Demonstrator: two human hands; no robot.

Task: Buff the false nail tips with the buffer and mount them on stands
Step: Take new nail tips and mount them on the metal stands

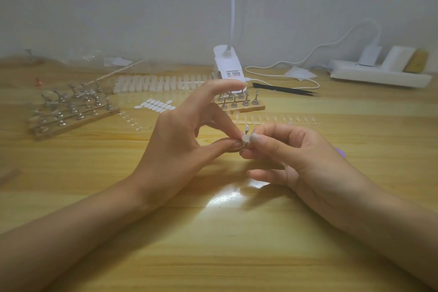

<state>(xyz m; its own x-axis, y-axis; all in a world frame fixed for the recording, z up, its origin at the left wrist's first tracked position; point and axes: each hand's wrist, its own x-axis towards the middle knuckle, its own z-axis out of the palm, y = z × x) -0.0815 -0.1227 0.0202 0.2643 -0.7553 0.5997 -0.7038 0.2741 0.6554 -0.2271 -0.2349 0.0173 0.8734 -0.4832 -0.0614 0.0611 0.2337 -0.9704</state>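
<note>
Your left hand (175,149) pinches a small metal stand (246,128) low down between the thumb and a curled finger, just above the tabletop (213,244). That grip is closed tight around the stand's base, while your index finger points straight up and away. Your right hand (296,156) meets it from the other side. Its thumb and forefinger are closed on a pale false nail tip (246,138), which sits against the upper part of the stand. You cannot tell from here whether the tip is already stuck on. The lower right fingers curl loosely and hold nothing.

To the far left, a wooden board (71,123) carries many more metal stands. A smaller board (251,108) with a handful of stands lies just beyond your raised index finger, in front of a white lamp clamp (227,64). A long row of white nail tips (156,84) runs between the two boards, with a sheet of small oval pads (155,105) nearer to you. A clear strip of tips (279,121) lies just beyond your right hand. Black tweezers (284,89) and a white power strip (379,74) sit farther right. A purple sliver (341,152) shows behind your right hand, too little of it to name.
</note>
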